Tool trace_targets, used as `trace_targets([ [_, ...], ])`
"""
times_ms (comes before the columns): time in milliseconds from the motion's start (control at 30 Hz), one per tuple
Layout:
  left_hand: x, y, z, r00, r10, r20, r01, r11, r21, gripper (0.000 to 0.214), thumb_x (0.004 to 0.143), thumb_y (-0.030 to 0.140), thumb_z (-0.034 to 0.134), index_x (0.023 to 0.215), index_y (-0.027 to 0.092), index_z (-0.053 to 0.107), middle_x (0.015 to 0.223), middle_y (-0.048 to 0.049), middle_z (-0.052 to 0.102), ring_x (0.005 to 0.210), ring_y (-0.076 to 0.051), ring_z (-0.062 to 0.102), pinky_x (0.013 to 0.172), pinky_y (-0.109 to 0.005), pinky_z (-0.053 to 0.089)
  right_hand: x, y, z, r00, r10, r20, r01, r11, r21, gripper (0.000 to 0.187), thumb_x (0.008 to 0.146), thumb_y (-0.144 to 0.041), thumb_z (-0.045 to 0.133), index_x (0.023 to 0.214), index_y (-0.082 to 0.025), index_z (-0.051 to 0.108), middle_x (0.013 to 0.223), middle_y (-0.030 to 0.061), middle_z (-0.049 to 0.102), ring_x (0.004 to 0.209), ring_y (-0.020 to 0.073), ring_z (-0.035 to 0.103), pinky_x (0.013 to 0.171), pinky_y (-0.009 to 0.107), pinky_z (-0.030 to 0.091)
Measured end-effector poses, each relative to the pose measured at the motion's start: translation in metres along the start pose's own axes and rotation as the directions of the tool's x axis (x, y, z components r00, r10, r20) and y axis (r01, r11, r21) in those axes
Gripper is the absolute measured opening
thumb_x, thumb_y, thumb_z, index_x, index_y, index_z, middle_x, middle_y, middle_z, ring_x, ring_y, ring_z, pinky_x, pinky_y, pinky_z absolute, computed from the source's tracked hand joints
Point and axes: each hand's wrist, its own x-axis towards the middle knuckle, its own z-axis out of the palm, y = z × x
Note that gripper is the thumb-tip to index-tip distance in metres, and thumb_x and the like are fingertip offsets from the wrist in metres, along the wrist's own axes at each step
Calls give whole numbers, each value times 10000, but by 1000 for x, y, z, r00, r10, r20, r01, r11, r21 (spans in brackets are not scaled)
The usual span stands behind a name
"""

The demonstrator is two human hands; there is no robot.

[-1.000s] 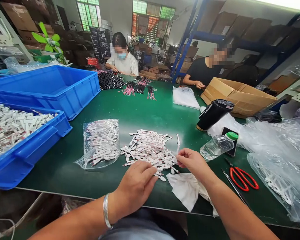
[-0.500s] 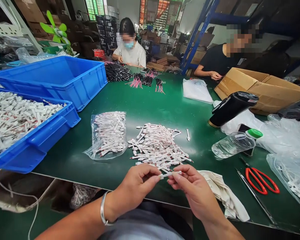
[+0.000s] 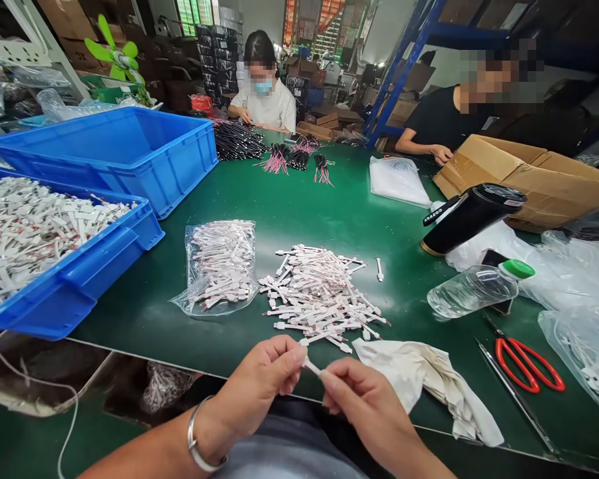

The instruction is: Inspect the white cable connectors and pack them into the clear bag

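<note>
Legible: "COFFEE", in pale capitals on the dark band [image 3: 433, 215] at the side of the black tumbler [image 3: 472, 221]; the small label near the tumbler's lid cannot be resolved. Dark marks on the white packet [image 3: 397, 185] on the worktop [image 3: 329, 213] resemble handwriting, strokes too fine to read. At upper left, a brown carton [image 3: 77, 53] bears a dark character, possibly an X, too dim to confirm.
</note>
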Motion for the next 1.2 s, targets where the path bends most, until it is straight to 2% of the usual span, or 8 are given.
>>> trace_targets([
  [167,-5,2,-2,987,49,-153,-68,990,-121,270,786,383,595,679,145,525,631,28,492,565,-67,437,567,-187,381,13,-7,-6,918,-301,256,387,819,-424,125,870,-252,520,869,-216,640,779,11,607,744,138,552,681,245,429],
  [367,-6,13,-13,987,-130,-91,87,922,-378,166,826,330,522,799,170,489,811,-34,590,701,-147,588,712,-332,483,50,3,-25,907,-420,19,242,484,-841,84,832,-138,539,771,-179,581,852,61,573,830,212,494,743,349,410],
  [533,-3,11,-17,989,7,-144,-9,1000,-17,237,732,230,648,921,183,514,778,24,495,613,-64,459,523,-174,366,48,8,-26,827,-558,68,354,423,-834,126,869,-158,491,760,-190,545,815,39,586,795,192,496,726,333,382],
  [667,-2,10,-12,985,153,-85,-114,929,351,454,668,141,665,1097,204,532,936,-2,506,648,-67,445,621,-208,398,32,3,-22,764,-644,49,426,446,-787,111,874,-144,488,810,-195,562,820,25,614,804,177,516,755,333,364],
  [767,0,12,-8,986,165,-11,-146,902,405,233,751,257,614,963,160,616,811,-6,541,623,-78,433,601,-212,375,23,-1,-20,765,-644,31,469,524,-711,101,875,-170,501,829,-204,584,785,12,630,765,160,540,734,311,382],
  [967,6,12,-2,995,-86,-56,89,995,55,383,700,498,641,765,126,573,564,52,444,424,-26,279,407,-179,154,10,-10,-15,971,-238,-19,213,902,-375,194,876,-331,502,799,-221,642,714,-9,638,678,134,581,633,241,442],
  [1100,6,9,2,991,-78,-113,65,992,-110,396,694,517,644,676,145,512,484,80,358,417,-27,255,395,-154,153,13,-10,-17,972,-181,149,227,888,-400,188,864,-344,524,790,-233,657,737,-2,634,707,143,577,665,255,444],
  [1200,3,10,3,989,-96,-112,70,974,-215,403,737,521,598,636,158,455,526,59,399,445,-37,339,401,-140,246,28,1,-21,942,-331,-54,229,753,-617,141,834,-321,557,784,-206,621,773,42,613,765,196,541,704,326,428],
])
